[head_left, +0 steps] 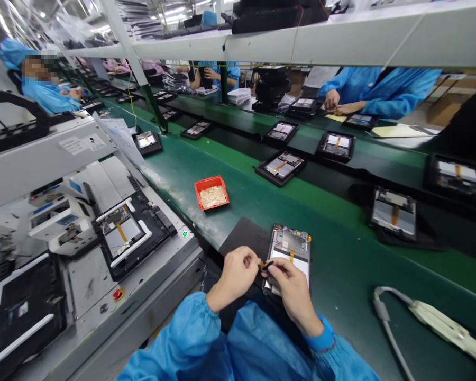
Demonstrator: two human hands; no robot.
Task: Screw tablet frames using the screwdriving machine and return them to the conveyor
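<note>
An opened tablet (297, 238) with circuit boards, pale battery area and an orange ribbon lies on a black sheet (238, 237) at the bench edge. Over its lower left corner, my left hand (238, 272) is closed, thumb and forefinger pinching the orange end of a small dark part (266, 266). From the other side my right hand (291, 286) pinches the same part's dark end. Fingertips hide much of this part, and its exact kind cannot be made out. The right hand also covers the lower middle of the tablet.
A red tray (212, 203) of small beige pieces stands ahead. Left is a machine (135, 296) holding an opened tablet (122, 233). More opened tablets (281, 166) sit along the belt. A pale corded tool (444, 323) lies right. Co-workers' hands (343, 105) are across the line.
</note>
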